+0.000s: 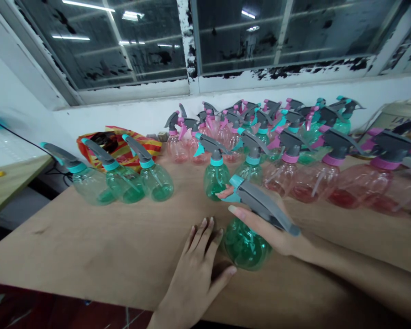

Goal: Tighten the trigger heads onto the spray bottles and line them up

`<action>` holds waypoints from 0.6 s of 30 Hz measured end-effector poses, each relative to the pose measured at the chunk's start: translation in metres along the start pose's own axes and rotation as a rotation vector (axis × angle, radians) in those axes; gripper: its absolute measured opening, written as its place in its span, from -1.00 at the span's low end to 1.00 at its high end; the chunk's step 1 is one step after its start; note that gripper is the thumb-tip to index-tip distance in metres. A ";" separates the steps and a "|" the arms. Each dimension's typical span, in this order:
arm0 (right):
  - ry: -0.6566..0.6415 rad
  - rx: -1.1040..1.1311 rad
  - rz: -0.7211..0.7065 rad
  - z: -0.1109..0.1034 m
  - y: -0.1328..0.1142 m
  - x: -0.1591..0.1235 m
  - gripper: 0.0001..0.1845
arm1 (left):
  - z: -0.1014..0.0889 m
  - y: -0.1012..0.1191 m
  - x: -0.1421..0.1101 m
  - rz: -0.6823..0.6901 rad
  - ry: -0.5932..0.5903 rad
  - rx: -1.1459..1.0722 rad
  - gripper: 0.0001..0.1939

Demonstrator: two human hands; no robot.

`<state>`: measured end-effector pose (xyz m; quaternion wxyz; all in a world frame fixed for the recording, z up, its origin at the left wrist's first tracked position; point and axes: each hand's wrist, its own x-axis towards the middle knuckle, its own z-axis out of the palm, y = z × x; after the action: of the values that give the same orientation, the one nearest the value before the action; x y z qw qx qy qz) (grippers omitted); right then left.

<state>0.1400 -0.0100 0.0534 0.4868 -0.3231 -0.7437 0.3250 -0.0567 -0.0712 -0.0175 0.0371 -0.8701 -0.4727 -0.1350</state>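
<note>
A green spray bottle (248, 244) with a grey and turquoise trigger head stands tilted near the front of the wooden table (99, 256). My right hand (272, 224) is wrapped round its neck, just under the grey lever, with the thumb toward the left. Flat on the tabletop lies my left hand (200, 265), fingers spread, just left of that bottle's base. Whether its thumb touches the bottle I cannot tell. Directly behind stands another green spray bottle (216, 180) with a turquoise collar.
Three green spray bottles (125, 185) stand in a group at the left. Several pink spray bottles (311, 183) line the right side, with more pink and green ones behind. A red and yellow plastic bag (147, 145) lies near the wall. Windows (123, 45) rise behind the table.
</note>
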 end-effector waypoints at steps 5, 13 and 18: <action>0.004 -0.012 -0.038 0.001 0.000 0.004 -0.84 | 0.000 0.000 -0.001 -0.007 -0.003 0.002 -0.32; 0.039 -0.067 -0.057 0.003 -0.001 0.003 -0.75 | 0.002 -0.001 -0.001 -0.002 0.024 -0.025 -0.34; -0.003 -0.029 -0.041 0.003 -0.002 0.006 -0.72 | 0.000 0.000 -0.001 -0.011 0.027 -0.054 -0.35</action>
<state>0.1353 -0.0070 0.0577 0.4876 -0.3142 -0.7554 0.3047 -0.0574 -0.0716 -0.0179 0.0193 -0.8663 -0.4730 -0.1596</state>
